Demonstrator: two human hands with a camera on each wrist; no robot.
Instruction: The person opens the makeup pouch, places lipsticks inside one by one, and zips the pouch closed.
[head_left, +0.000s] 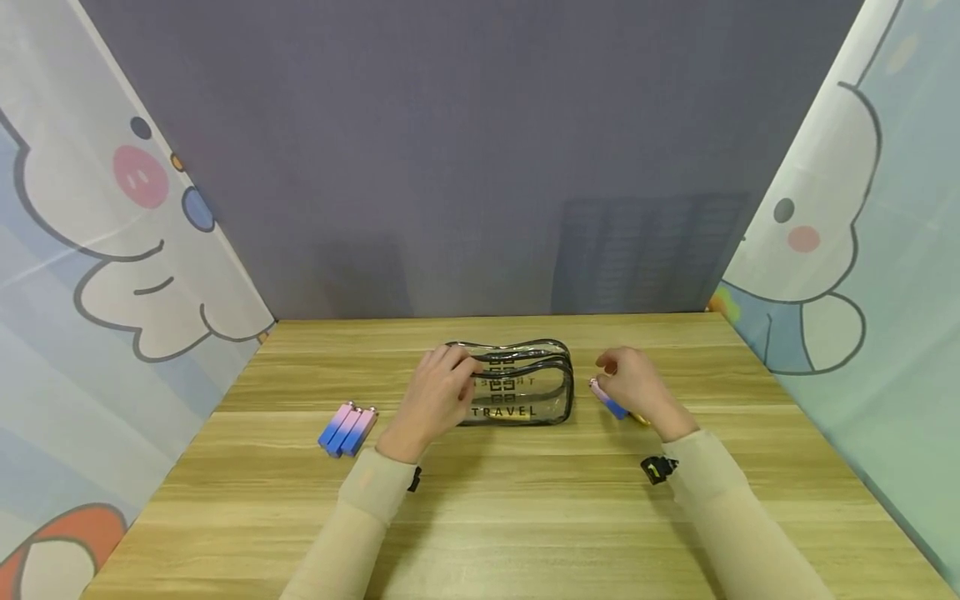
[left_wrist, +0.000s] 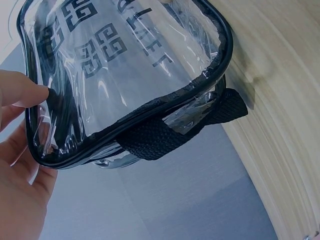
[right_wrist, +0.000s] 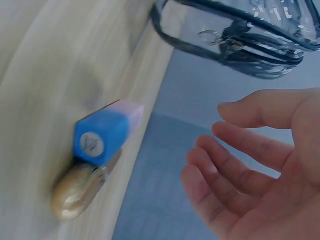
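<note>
A clear zip pouch with black piping and "TRAVEL" lettering stands upright on the table. My left hand grips its upper left edge; in the left wrist view the thumb presses the clear plastic by the black piping. My right hand hovers to the right of the pouch with fingers loosely bent and nothing between them. Beneath it lies a square pink-to-blue stick with a round label on its end. A shiny rounded gold piece lies right beside that stick.
Three similar pink-to-blue sticks lie side by side left of my left hand. A black webbing strap hangs on the pouch's end. The wooden table meets a grey panel at the back, with cartoon-print curtains either side.
</note>
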